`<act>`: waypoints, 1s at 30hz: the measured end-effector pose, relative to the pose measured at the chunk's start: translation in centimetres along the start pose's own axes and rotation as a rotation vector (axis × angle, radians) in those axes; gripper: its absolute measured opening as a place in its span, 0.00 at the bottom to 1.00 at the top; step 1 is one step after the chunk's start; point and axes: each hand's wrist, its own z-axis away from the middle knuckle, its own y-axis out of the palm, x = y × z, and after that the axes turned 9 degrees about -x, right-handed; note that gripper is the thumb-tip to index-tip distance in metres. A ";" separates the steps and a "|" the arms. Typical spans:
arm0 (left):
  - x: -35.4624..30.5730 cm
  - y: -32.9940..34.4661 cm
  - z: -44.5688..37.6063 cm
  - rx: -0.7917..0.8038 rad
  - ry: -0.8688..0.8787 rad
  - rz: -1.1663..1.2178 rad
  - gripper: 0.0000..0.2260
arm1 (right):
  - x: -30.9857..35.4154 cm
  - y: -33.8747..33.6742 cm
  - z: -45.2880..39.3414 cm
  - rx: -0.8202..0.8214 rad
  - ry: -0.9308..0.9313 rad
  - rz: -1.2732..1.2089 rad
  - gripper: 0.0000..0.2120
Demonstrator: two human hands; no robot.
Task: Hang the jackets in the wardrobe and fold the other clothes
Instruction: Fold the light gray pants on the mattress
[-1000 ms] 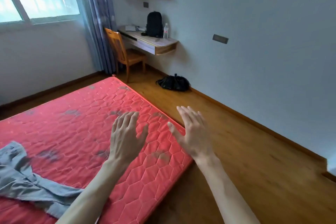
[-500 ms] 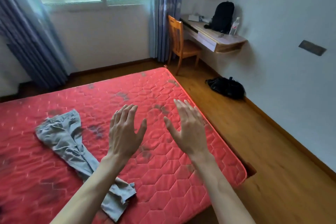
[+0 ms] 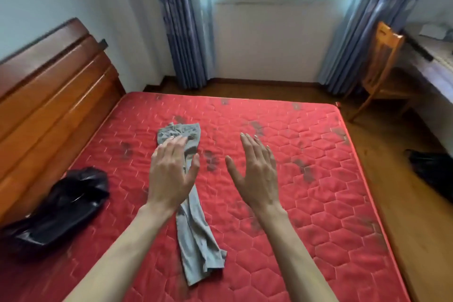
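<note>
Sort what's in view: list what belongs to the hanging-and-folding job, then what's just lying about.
Job:
grey trousers on the mattress
black garment by the headboard
left hand, right hand, both open

Lying about:
wooden chair
desk
black bag on the floor

The left hand (image 3: pixel 171 171) covers the middle of the grey trousers (image 3: pixel 193 228), so whether it touches them cannot be told. The black jacket (image 3: pixel 61 206) is a blurred heap. A dark bag (image 3: pixel 431 169) and desk (image 3: pixel 434 66) are cut off at the right edge.
</note>
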 end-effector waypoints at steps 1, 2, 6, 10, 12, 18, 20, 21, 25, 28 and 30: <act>0.8 -0.2 -0.3 -0.012 -0.023 -0.021 0.24 | 0.4 0.9 -0.6 0.013 -0.009 -0.016 0.32; 1.6 -0.5 -0.7 -0.023 -0.043 -0.041 0.24 | 0.8 1.9 -1.1 0.026 -0.023 -0.025 0.32; 5.1 -0.9 -1.9 -0.048 -0.118 -0.081 0.26 | 2.6 5.6 -3.3 0.067 -0.058 -0.052 0.32; 9.7 -0.2 -3.3 -0.034 -0.158 -0.104 0.27 | 4.6 9.3 -5.4 0.079 -0.079 -0.056 0.32; 12.1 0.6 -3.9 -0.023 -0.158 -0.092 0.28 | 5.6 11.1 -6.3 0.084 -0.075 -0.042 0.32; 19.4 4.9 -6.7 0.033 -0.180 -0.035 0.27 | 7.1 18.0 -8.2 0.116 -0.028 0.039 0.31; 21.7 6.7 -7.9 0.052 -0.188 -0.030 0.26 | 7.1 20.5 -9.0 0.136 -0.008 0.058 0.31; 22.8 7.7 -8.5 0.060 -0.196 -0.029 0.26 | 6.9 21.7 -9.4 0.145 0.001 0.068 0.31; 26.2 12.4 -10.1 0.074 -0.227 -0.015 0.25 | 5.2 26.9 -11.0 0.144 0.023 0.079 0.30; 28.6 17.1 -9.9 0.097 -0.230 -0.013 0.24 | 2.8 31.4 -10.9 0.134 0.063 0.072 0.30; 30.2 20.7 -9.6 0.106 -0.242 -0.013 0.24 | 0.9 34.7 -10.3 0.138 0.094 0.057 0.30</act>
